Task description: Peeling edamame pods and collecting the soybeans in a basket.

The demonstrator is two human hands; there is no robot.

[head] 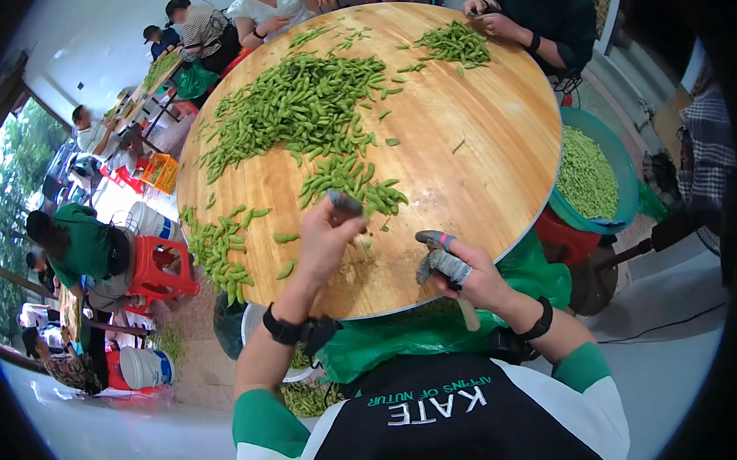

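My left hand (332,231), a grey cover on one finger, is over the near part of the round wooden table (465,142). Its fingertips are pinched together beside a small blurred green bit; whether they hold it is unclear. Near the table's edge, to the right, is my right hand (465,271) with grey knitted finger covers, curled around a tool whose pale handle (468,316) sticks out below. Just beyond my left hand lies a small group of green bean pods (346,180), with a large pile of pods (300,103) behind it. More pods (219,248) lie at the left edge.
A teal basin of shelled green beans (587,175) stands right of the table. Green plastic (388,348) hangs between the table and my body. Two people sit across the table, one by another pod pile (454,44). Red stools (160,267), buckets and other people are at left.
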